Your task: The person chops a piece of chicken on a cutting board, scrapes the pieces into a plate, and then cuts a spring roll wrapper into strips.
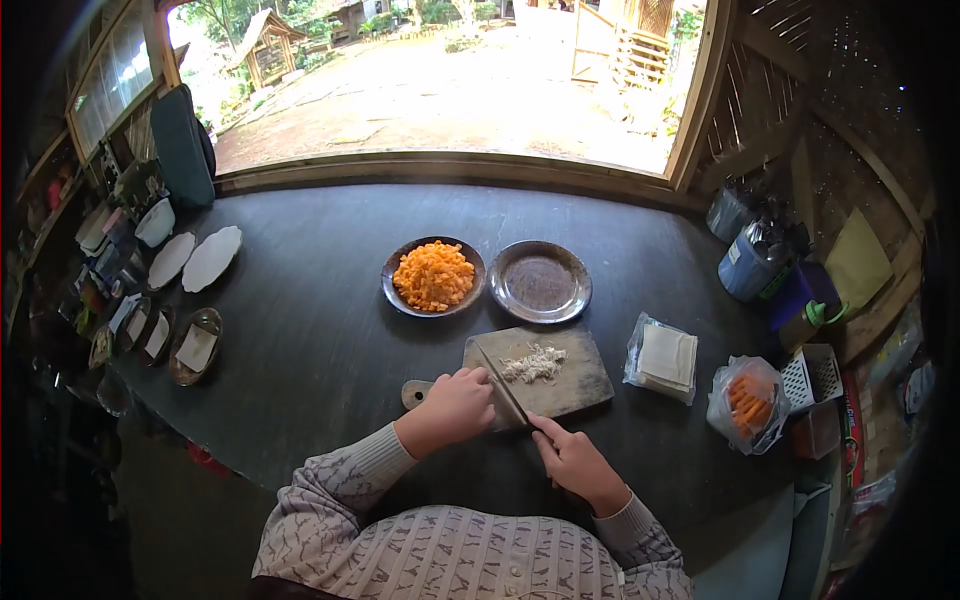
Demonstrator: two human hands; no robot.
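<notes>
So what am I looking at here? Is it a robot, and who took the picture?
No robot here: those are a person's own two bare hands. There's just one picture, from a camera worn on their head, looking forward and down.

The right hand holds a knife. The left hand is close beside the blade; I can't tell if it holds anything. Under the knife is a wooden board with small white bits on it.

Beyond the board, on the dark table, are a dish heaped with orange bits and a dark plate. To the right are white sheets and a bag of orange pieces.
</notes>
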